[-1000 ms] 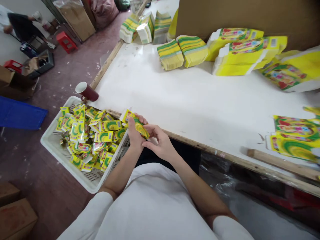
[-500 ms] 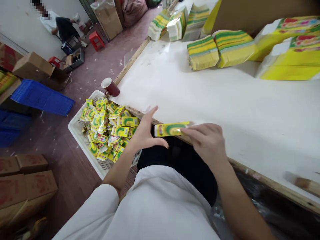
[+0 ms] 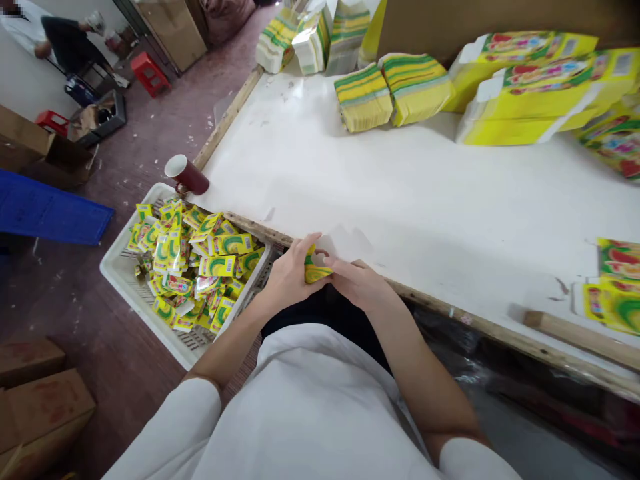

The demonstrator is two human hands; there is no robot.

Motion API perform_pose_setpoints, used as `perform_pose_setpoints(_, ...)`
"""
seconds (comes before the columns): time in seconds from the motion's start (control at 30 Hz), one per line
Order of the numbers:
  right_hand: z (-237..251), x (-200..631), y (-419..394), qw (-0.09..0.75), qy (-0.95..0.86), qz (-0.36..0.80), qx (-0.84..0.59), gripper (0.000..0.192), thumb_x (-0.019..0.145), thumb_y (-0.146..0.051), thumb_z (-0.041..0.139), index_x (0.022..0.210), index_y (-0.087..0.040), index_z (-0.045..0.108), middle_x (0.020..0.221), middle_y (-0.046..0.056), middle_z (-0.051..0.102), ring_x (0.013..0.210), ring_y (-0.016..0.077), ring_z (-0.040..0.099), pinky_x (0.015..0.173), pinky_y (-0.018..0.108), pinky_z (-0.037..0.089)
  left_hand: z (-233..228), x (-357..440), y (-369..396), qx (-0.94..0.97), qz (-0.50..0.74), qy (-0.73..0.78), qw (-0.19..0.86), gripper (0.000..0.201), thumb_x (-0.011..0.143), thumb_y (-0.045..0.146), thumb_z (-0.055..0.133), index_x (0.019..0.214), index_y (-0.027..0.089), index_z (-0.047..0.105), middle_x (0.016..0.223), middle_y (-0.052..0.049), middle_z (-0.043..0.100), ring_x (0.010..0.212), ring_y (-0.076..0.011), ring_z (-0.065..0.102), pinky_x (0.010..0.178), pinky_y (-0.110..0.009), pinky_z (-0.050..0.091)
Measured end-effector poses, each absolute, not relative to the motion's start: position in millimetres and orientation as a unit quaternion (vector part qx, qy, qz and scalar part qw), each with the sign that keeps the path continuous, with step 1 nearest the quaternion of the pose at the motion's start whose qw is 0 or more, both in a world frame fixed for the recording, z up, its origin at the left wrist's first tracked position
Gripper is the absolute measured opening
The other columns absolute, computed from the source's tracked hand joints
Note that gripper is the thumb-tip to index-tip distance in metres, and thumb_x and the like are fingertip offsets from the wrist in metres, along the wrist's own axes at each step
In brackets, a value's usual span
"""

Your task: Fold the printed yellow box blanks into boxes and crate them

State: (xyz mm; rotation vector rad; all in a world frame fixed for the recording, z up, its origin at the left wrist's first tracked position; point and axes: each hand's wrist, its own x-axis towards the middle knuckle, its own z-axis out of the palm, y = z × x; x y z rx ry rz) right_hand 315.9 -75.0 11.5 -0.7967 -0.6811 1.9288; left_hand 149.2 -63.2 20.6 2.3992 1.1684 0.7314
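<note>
A small yellow and green carton [image 3: 315, 270] is between my two hands at the table's near edge. My left hand [image 3: 290, 272] wraps its fingers and thumb around the carton from the left. From the right, my right hand [image 3: 363, 283] has its fingertips at the carton's other end, which looks opened out. Much of the carton is hidden by my fingers. Left of my hands, a white plastic basket [image 3: 145, 320] holds a heap of similar small yellow cartons [image 3: 217, 267].
A maroon mug [image 3: 193, 179] stands at the corner of the white table [image 3: 280, 160]. Stacks of flat cartons [image 3: 363, 100] and larger yellow boxes [image 3: 530, 100] line the back. A wooden strip [image 3: 575, 333] lies at right. A seated person [image 3: 65, 40] is across the room.
My left hand has closed from an open spread onto the carton. My right hand has brought the carton leftward into it. The view has swung to the right.
</note>
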Motion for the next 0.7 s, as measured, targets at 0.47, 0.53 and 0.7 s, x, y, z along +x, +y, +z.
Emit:
perform_pose_setpoints(0.47,-18,318,-95,0.439,-0.715,0.351,-0.415,0.051,0.104,-0.037,0.049,0.153,-0.023,0.048,0.164,0.013,0.035,0.149,0.0266,0.041,0.122,0.046,0.039,11,140,-59,0.829,0.215,0.441,0.270,0.075,0.073,0.023,0.070,0.135,0.016,0.029,0.131,-0.020,0.052,0.105,-0.0252,0.068,0.085,-0.037,0.056)
perform_pose_setpoints(0.53,-17,324,-93,0.427,-0.734,0.314,-0.425,0.039,0.104,-0.031,0.047,0.138,-0.021,0.064,0.157,0.017,0.045,0.141,0.0267,0.052,0.115,0.044,0.049,16,140,-58,0.814,0.229,0.457,0.277,0.080,0.070,0.022,0.071,0.136,0.017,0.027,0.125,-0.016,0.056,0.102,-0.0232,0.067,0.084,-0.035,0.056)
perform_pose_setpoints(0.7,-7,339,-83,0.400,-0.766,0.332,-0.378,0.024,0.099,-0.028,0.058,0.114,-0.021,0.075,0.146,0.015,0.054,0.128,0.0264,0.061,0.103,0.043,0.058,30,138,-58,0.807,0.214,0.461,0.301,0.079,0.070,0.023,0.074,0.136,0.020,0.032,0.117,-0.008,0.062,0.100,-0.0212,0.067,0.085,-0.033,0.054)
